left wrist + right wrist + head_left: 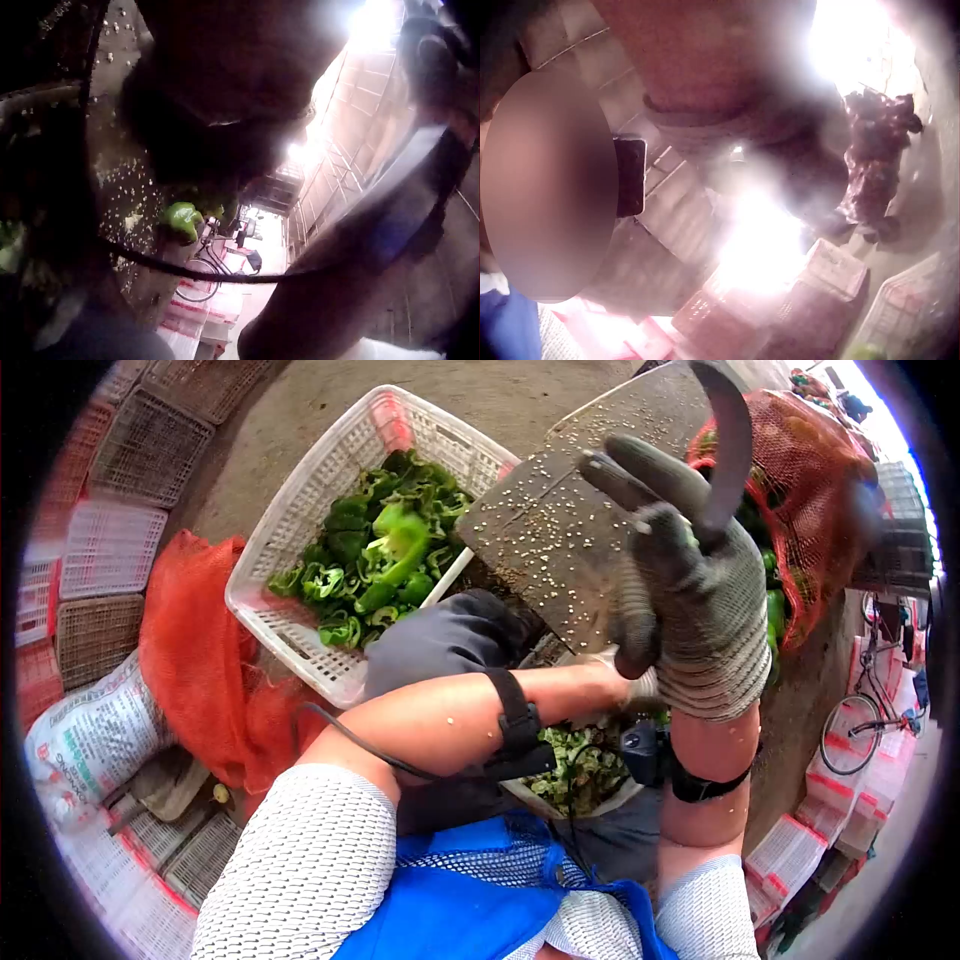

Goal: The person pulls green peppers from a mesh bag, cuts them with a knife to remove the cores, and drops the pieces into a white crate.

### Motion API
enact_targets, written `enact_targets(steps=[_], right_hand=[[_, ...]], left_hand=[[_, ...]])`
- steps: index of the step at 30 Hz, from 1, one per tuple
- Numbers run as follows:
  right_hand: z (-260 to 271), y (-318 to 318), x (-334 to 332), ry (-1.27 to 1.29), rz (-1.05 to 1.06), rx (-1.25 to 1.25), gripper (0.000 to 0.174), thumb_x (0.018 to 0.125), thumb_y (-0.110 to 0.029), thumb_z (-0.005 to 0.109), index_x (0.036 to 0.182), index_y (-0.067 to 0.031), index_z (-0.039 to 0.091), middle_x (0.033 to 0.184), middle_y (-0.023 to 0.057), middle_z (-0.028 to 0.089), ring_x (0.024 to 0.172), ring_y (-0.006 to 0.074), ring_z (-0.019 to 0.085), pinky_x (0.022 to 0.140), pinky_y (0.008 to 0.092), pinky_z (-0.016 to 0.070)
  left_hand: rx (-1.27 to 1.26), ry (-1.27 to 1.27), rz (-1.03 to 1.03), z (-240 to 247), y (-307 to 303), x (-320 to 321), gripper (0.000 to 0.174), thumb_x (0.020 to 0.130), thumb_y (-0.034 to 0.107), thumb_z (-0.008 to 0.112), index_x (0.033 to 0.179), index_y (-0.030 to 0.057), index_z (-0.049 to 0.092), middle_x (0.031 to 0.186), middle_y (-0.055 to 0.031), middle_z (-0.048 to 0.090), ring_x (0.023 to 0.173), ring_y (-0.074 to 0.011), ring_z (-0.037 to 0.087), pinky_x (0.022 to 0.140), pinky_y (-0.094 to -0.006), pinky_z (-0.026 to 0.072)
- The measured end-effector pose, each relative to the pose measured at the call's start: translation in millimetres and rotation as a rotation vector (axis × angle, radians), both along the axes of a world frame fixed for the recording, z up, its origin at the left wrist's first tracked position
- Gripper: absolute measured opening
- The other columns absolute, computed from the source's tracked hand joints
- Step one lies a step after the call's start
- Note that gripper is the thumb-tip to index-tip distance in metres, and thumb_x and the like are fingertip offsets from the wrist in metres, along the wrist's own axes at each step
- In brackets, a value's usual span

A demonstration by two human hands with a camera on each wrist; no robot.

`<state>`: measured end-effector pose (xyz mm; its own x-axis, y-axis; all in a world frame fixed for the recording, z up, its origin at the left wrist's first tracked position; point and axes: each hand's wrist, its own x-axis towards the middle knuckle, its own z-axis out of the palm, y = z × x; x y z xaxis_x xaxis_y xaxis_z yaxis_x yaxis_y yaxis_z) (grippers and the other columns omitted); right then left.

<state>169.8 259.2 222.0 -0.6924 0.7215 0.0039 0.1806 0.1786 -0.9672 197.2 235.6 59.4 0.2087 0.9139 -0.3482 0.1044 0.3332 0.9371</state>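
Glare flooding the middle, gloved right hand dim above it, red sack at right, crates below, blue cloth bottom left.

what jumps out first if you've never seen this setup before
The grey-gloved right hand, raised at the middle right of the head view and gripping a dark curved blade, catches the eye first. Just behind it is a board speckled with pale seeds, and left of that a white basket is heaped with cut green peppers. A red mesh sack fills the upper right.
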Motion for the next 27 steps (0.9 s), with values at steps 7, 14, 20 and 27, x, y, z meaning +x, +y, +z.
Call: enact_targets(steps=[7,14,20,27], right_hand=[[-30.4,21.6,147.6,0.060,-0.356,-0.221,0.083,0.085,-0.046,0.073,0.142,0.0042,0.038,0.132,0.0209,0.059,0.040,0.0054,0.045,0.040,0.0224,0.0420],[-24.2,-12.3,201.8,0.167,-0.508,-0.158,0.091,0.085,-0.023,0.075,0.154,-0.0129,0.017,0.144,0.0177,0.044,0.130,0.0246,0.048,0.095,0.0286,0.0502],[-52.1,-2.4,240.8,-0.304,-0.556,0.277,0.077,0.080,-0.034,0.080,0.140,-0.0053,0.042,0.121,0.0144,0.063,0.108,0.0242,0.063,0.092,0.0336,0.0499],[-62.0,-3.6,295.4,-0.054,-0.589,-0.178,0.059,0.078,-0.020,0.081,0.128,-0.0022,0.056,0.104,0.0063,0.070,0.093,0.0132,0.063,0.085,0.0304,0.0515]], left_hand=[[-0.078,-0.703,0.530,27.5,21.0,-24.5,0.049,0.085,0.024,0.077,0.122,0.0011,0.053,0.106,-0.0115,0.065,0.090,-0.0208,0.066,0.076,-0.0369,0.0580],[-0.009,-1.103,0.348,49.5,34.2,18.3,0.045,0.094,0.030,0.067,0.128,0.0037,0.052,0.112,-0.0087,0.065,0.095,-0.0207,0.066,0.080,-0.0362,0.0573],[0.196,-0.892,0.164,62.6,30.2,78.4,0.065,0.100,0.050,0.048,0.143,0.0013,0.041,0.131,-0.0075,0.057,0.119,-0.0165,0.054,0.105,-0.0334,0.0414],[0.608,-0.289,0.216,62.3,58.6,96.8,0.056,0.086,0.024,0.071,0.132,-0.0011,0.051,0.122,-0.0149,0.059,0.111,-0.0207,0.057,0.098,-0.0318,0.0446]])
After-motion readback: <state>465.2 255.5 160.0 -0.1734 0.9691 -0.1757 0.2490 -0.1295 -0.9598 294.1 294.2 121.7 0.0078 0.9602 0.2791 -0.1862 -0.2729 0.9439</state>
